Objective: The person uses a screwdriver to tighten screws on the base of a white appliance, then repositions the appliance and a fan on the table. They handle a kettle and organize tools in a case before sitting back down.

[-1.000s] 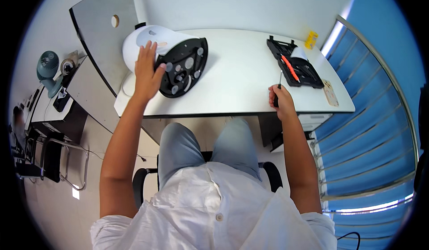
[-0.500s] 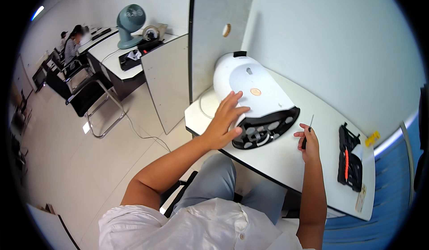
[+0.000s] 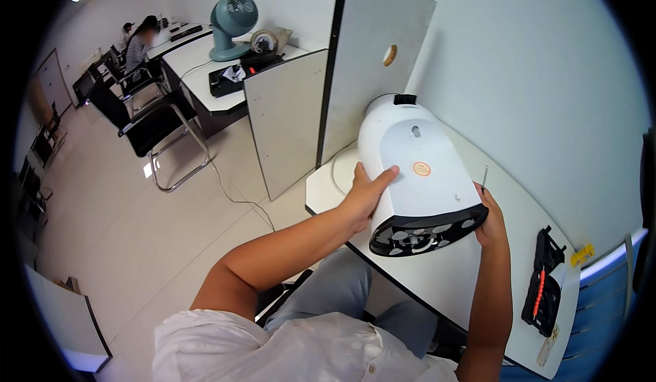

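A white appliance with a rounded back (image 3: 437,146) is tipped over the desk, its black base (image 3: 430,232) with several grey pads facing me. My left hand (image 3: 369,194) grips its left side, thumb on top and fingers partly hidden underneath. At the base's right corner, my right hand (image 3: 490,221) is closed and against the appliance's edge. A thin screwdriver (image 3: 486,175) stays in that hand, its metal shaft pointing up; the handle is hidden.
An open black tool case (image 3: 544,286) with an orange-red tool lies on the white desk (image 3: 444,279), near a yellow object (image 3: 582,254). A grey partition (image 3: 372,54) stands behind the appliance. Leftward are a green fan (image 3: 234,23), a black chair (image 3: 147,126) and a seated person (image 3: 139,47).
My left hand has gone from open above the appliance to gripping its side. My right hand, with the screwdriver, has reached the base's right corner. The appliance has tilted, and the view has shifted.
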The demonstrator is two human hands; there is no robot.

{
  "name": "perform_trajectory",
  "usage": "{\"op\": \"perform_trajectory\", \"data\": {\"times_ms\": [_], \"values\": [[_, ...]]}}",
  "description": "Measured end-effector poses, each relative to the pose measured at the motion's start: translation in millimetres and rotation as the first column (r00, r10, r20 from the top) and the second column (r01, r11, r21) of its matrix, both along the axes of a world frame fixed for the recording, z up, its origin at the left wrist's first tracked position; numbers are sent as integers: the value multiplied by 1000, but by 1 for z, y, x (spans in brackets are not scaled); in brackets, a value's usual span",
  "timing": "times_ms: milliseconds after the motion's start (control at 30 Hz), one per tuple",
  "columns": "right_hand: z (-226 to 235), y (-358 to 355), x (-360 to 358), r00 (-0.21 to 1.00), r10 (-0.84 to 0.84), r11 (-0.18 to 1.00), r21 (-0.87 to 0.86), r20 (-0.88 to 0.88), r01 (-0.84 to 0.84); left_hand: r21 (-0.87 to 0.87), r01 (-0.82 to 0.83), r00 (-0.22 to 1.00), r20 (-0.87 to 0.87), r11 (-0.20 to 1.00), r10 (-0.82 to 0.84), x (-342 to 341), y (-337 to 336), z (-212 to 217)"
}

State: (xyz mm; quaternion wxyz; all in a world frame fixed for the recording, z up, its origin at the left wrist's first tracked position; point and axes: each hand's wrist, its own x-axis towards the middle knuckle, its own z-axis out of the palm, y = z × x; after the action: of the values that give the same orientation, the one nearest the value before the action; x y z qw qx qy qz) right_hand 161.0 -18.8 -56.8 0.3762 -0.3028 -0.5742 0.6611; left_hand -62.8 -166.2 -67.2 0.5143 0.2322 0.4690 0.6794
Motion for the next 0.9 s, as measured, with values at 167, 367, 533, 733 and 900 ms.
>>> {"op": "perform_trajectory", "data": {"times_ms": [167,367,533,733,900], "values": [[5,-19,8,999,-28,993,114,19,26,157,26,994,96,987,-42,2,-5,3],[11,-3,13,989,-142,964,221,-33,146,429,-2,908,-378,903,182,-4,48,-17],[-20,43,19,975,-196,944,250,-103,216,521,106,603,-711,847,362,-15,94,-25],[-43,57,11,948,-218,963,103,-233,247,530,231,441,-804,816,398,-20,118,-32],[-60,80,5,938,-247,961,65,-242,270,531,301,376,-829,792,413,-28,135,-38]]}}
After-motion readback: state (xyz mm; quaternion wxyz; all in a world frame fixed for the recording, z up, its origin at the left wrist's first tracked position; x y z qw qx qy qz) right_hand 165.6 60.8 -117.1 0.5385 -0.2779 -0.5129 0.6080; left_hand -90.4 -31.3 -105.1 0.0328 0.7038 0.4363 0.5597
